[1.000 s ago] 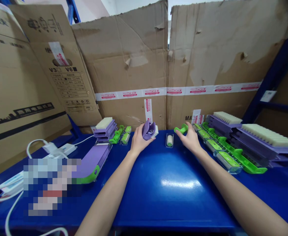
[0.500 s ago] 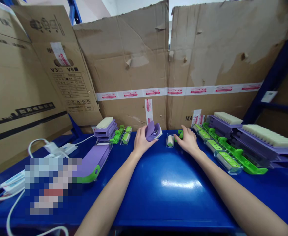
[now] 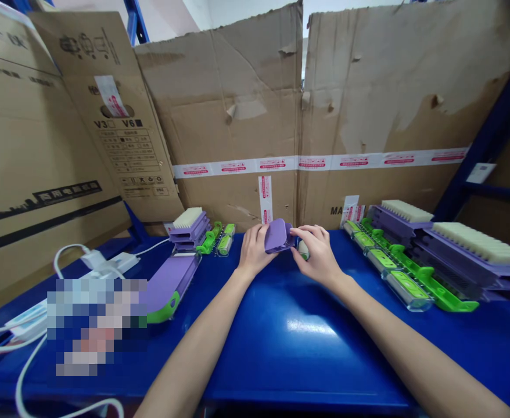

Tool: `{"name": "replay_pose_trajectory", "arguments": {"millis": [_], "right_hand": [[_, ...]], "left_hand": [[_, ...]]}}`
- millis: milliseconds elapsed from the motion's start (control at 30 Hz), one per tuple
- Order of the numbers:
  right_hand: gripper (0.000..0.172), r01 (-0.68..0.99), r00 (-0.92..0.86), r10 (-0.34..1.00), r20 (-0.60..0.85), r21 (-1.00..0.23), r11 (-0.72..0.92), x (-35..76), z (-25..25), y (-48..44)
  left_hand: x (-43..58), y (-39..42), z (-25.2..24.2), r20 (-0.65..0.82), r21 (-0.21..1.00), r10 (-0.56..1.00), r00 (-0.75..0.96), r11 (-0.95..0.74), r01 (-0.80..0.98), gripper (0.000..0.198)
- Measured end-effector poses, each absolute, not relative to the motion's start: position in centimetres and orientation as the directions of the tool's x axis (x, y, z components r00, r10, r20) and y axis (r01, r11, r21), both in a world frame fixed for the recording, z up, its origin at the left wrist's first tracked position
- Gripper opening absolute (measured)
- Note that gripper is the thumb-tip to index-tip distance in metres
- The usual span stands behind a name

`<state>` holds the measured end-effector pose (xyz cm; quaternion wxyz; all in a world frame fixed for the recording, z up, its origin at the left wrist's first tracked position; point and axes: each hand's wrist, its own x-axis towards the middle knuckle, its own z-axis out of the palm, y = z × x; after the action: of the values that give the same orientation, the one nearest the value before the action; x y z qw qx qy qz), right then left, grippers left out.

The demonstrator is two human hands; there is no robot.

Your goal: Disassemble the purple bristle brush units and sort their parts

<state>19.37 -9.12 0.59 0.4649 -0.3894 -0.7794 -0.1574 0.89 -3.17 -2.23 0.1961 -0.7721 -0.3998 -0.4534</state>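
My left hand (image 3: pixel 254 248) is closed around a purple plastic housing (image 3: pixel 276 236), held up above the blue table. Its smooth, rounded flap faces me. My right hand (image 3: pixel 317 251) is at the housing's right side, fingers bent and fingertips at its edge. What lies between those fingertips is hidden. Just behind the right hand stands a small clear case with a pale roller-like insert (image 3: pixel 302 249), partly covered by the fingers. No green piece shows around my right hand.
Purple blocks with cream bristles (image 3: pixel 481 241), a row of green clips (image 3: pixel 424 273) and clear cases (image 3: pixel 405 287) line the right side. Similar parts, a long purple piece (image 3: pixel 170 278) and a white power strip (image 3: pixel 122 264) with cables are left. Cardboard (image 3: pixel 237 116) walls the back.
My right hand has moved left from the green piece by the clear case to the purple housing. The green piece is out of sight. The housing has turned, its flap now facing me.
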Motion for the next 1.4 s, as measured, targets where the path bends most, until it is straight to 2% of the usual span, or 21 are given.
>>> {"name": "replay_pose_trajectory", "arguments": {"millis": [233,400,533,667,767,933,1067,1200,1300,1400], "right_hand": [[0.05,0.739,-0.384,0.536,0.752,-0.098,0.666,19.4,0.3,-8.7],[0.051,0.771,-0.367,0.532,0.764,-0.07,0.633,19.9,0.6,-8.5],[0.041,0.783,-0.313,0.544,0.778,-0.112,0.611,20.8,1.0,-8.2],[0.04,0.771,-0.267,0.554,0.788,-0.171,0.614,21.6,0.9,-7.6],[0.041,0.764,-0.158,0.559,0.814,-0.257,0.591,22.2,0.7,-7.2],[0.048,0.719,0.206,0.635,0.745,-0.555,0.418,23.3,0.7,-6.6],[0.05,0.602,0.433,0.686,0.585,-0.754,0.263,24.6,0.5,-5.8],[0.05,0.379,0.54,0.741,0.399,-0.901,0.21,25.5,-0.1,-5.0],[0.047,0.161,0.558,0.78,0.282,-0.959,0.231,25.5,-0.2,-4.9],[0.04,-0.058,0.561,0.809,0.174,-0.967,0.248,25.1,0.4,-5.3]], "left_hand": [[0.4,-3.3,-2.0,0.81,-0.1,0.398,0.431,-0.631,0.77,0.059],[0.2,-3.2,-1.8,0.746,-0.185,0.398,0.534,-0.647,0.74,0.057],[0.1,-3.2,-1.7,0.729,-0.2,0.412,0.547,-0.636,0.745,0.058],[-0.4,-3.0,-1.6,0.735,-0.186,0.438,0.517,-0.604,0.775,0.06],[-0.7,-2.8,-1.7,0.752,-0.163,0.463,0.469,-0.559,0.813,0.062],[-0.6,-2.9,-1.7,0.768,-0.103,0.522,0.37,-0.47,0.877,0.071],[0.0,-3.2,-1.5,0.76,-0.051,0.594,0.262,-0.348,0.936,0.079],[0.8,-3.6,-1.3,0.766,0.019,0.633,0.111,-0.195,0.981,0.075],[1.2,-4.0,-1.1,0.726,0.04,0.686,0.047,-0.11,0.993,0.072],[1.4,-4.3,-0.9,0.696,0.05,0.718,0.025,-0.083,0.995,0.066]]}}
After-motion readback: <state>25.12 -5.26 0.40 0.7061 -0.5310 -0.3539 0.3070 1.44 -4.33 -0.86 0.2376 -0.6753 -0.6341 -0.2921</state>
